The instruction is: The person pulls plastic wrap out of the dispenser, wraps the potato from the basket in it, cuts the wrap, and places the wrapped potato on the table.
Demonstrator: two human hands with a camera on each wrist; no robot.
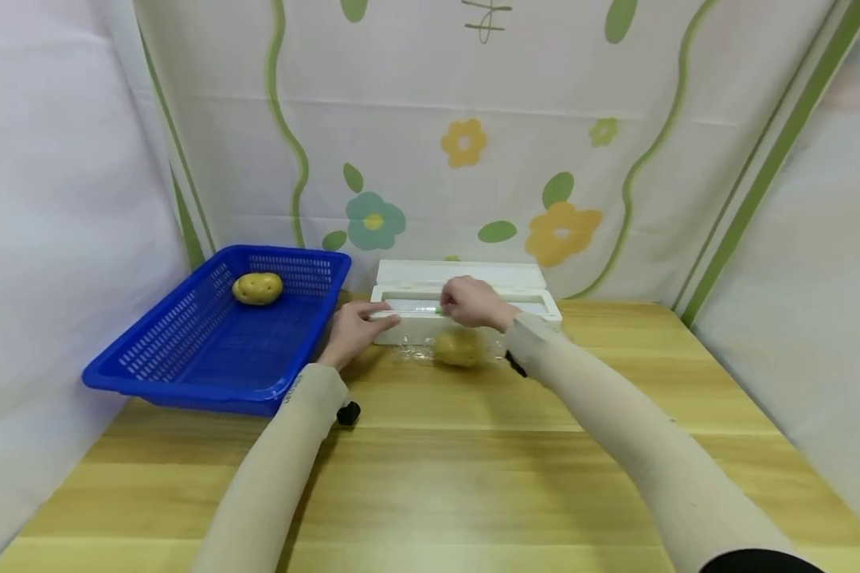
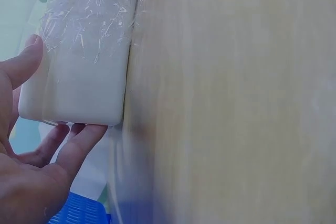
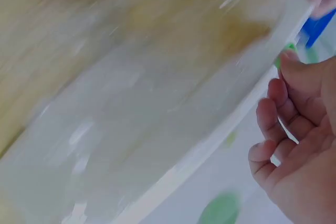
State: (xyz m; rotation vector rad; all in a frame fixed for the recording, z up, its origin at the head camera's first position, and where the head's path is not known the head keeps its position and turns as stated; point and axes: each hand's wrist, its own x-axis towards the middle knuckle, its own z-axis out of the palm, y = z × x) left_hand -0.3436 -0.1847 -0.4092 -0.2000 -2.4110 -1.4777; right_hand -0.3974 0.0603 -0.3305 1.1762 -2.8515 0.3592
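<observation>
A white cling film dispenser (image 1: 396, 331) stands at the back of the table with its lid (image 1: 466, 274) raised. My left hand (image 1: 351, 330) grips its left end; in the left wrist view the thumb lies on one side and the fingertips press the end face. At the dispenser's front edge, my right hand (image 1: 474, 302) pinches a small green slide cutter (image 3: 277, 62) between thumb and index finger. Crinkled cling film (image 2: 89, 22) hangs over the front face. Just before the dispenser, a yellow potato (image 1: 459, 348) lies against the film, below my right hand.
To the left stands a blue plastic basket (image 1: 218, 399) with another potato (image 1: 257, 288) inside. A flower-patterned curtain (image 1: 416, 151) hangs directly behind the dispenser, and plain white cloth walls (image 1: 795, 263) flank the wooden table (image 1: 459, 485).
</observation>
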